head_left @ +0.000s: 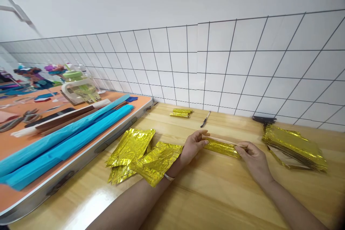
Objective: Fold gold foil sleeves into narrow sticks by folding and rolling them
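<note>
A narrow gold foil strip [222, 147] is stretched between my two hands, just over the wooden table. My left hand [193, 146] pinches its left end between thumb and fingers. At the strip's right end, my right hand [253, 158] closes on it in the same way. Crinkled gold foil pieces [134, 147] lie in a loose heap beside my left forearm. To the right of my right hand sits a thick stack of gold foil sheets [299, 149]. Two small folded gold strips [180, 113] rest farther back, near a pen [205, 119].
An orange-topped case [147, 100] on the left holds long blue rolls [81, 140], scissors [29, 115] and a green-lidded container [72, 75]. A black wire grid [212, 50] runs along the wall behind the wooden table [205, 201]. A black object [264, 119] lies at the back right.
</note>
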The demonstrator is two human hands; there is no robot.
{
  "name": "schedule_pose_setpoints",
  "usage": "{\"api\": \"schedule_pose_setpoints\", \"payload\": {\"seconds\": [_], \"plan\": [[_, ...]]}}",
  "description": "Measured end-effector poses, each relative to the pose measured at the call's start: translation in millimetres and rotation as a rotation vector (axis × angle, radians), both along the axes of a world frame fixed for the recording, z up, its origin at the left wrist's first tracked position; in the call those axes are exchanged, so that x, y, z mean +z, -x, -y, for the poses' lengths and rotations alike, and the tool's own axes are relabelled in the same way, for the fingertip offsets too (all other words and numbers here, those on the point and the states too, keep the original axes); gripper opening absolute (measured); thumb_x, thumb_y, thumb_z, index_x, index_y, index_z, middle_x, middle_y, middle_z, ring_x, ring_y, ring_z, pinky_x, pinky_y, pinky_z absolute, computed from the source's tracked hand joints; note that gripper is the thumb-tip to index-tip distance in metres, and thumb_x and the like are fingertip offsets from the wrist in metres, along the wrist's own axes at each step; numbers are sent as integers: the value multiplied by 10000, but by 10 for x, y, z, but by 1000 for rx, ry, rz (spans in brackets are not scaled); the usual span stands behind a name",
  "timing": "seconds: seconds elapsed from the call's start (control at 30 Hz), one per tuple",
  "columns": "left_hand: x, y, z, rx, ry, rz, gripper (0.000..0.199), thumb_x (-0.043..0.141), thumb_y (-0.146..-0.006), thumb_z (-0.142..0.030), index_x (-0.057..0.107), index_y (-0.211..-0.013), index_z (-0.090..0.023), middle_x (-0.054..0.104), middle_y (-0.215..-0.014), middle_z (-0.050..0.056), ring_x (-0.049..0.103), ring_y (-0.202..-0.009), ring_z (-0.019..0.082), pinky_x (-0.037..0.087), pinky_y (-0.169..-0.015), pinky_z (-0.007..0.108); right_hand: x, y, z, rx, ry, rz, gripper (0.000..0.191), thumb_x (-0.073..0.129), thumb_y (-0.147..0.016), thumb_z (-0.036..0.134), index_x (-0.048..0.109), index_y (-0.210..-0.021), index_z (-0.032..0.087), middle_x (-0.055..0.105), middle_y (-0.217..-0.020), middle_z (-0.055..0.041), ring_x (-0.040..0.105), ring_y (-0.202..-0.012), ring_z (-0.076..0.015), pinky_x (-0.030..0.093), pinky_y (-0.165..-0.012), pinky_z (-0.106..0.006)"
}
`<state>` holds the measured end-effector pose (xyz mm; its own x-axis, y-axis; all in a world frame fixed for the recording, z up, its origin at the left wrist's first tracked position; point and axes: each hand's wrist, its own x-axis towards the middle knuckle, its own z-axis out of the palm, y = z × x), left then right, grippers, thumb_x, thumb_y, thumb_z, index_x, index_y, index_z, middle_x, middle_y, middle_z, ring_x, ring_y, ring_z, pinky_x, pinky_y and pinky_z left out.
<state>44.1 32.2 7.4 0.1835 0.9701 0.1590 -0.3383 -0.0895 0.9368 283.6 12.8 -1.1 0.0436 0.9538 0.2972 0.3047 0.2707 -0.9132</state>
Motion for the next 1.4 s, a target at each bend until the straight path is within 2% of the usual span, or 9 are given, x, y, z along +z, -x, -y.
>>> {"api": "schedule_pose_setpoints", "payload": {"seconds": [0.1, 0.2, 0.5, 0.73, 1.0, 1.07, 1.13, 1.23, 1.4], "plan": [[-54, 5, -31, 48, 44, -30, 394, 693, -691, -232, 606, -1065, -147, 639, -831, 36, 559, -715, 116, 419, -650, 229, -2, -4, 6, 7, 11, -2, 237, 618, -758, 395, 602, -839, 173, 580, -769, -8, 500, -697, -132, 414, -626, -225], [-68, 6, -42, 83, 42, -23, 395, 690, -692, -235, 604, -1064, -134, 594, -708, -1, 483, -586, 70, 375, -570, 201, 8, -1, 21, 12, 28, 6, 235, 611, -764, 392, 604, -858, 177, 584, -774, -6, 502, -705, -134, 414, -637, -226], [-104, -7, -43, 63, -8, -20, 373, 655, -712, -235, 596, -1072, -156, 646, -930, 71, 545, -743, 119, 388, -637, 216, 10, -3, 14, 26, 29, 16, 257, 597, -767, 419, 599, -828, 170, 558, -752, -5, 483, -694, -138, 397, -622, -231], [-83, -11, -23, 87, -35, -84, 334, 605, -737, -212, 587, -1066, -155, 498, -643, -36, 404, -551, 59, 326, -540, 190, 41, 19, 29, 7, 5, 63, 283, 552, -792, 447, 600, -805, 168, 519, -685, 12, 449, -641, -128, 366, -577, -223], [-212, -3, -67, 114, -62, -296, 351, 555, -777, -233, 545, -1123, -180, 440, -630, -48, 389, -505, 58, 332, -493, 182, -98, -52, -81, -22, -17, 348, 352, 417, -857, 465, 577, -727, 179, 571, -696, -5, 520, -682, -159, 388, -615, -241], [-241, 13, -81, 161, -112, -447, 357, 522, -785, -190, 536, -1143, -193, 525, -719, -15, 457, -559, 82, 394, -541, 208, -127, -71, -117, -26, -49, 492, 346, 388, -871, 433, 559, -695, 189, 572, -686, -7, 525, -689, -165, 379, -623, -248], [-234, 21, -75, 251, -241, -634, 396, 498, -776, -130, 528, -1165, -199, 590, -935, 48, 550, -764, 145, 458, -707, 286, -130, -79, -142, -22, -65, 631, 335, 374, -875, 400, 550, -676, 195, 571, -678, -11, 522, -685, -168, 367, -619, -251], [-156, -10, -8, 297, -522, -847, 455, 457, -790, -89, 496, -1227, -207, 487, -1261, 97, 442, -1156, 228, 341, -996, 398, -108, -64, -158, -16, -62, 768, 307, 377, -868, 362, 561, -686, 197, 580, -694, -19, 523, -696, -170, 356, -624, -251], [-21, -117, 187, -170, -796, -1045, 439, 437, -878, -252, 412, -1317, -253, 438, -1353, 73, 326, -1291, 237, 228, -1075, 425, -107, -29, -156, -27, -58, 857, 277, 384, -870, 319, 576, -715, 194, 596, -731, -31, 526, -720, -163, 355, -644, -245]]}}
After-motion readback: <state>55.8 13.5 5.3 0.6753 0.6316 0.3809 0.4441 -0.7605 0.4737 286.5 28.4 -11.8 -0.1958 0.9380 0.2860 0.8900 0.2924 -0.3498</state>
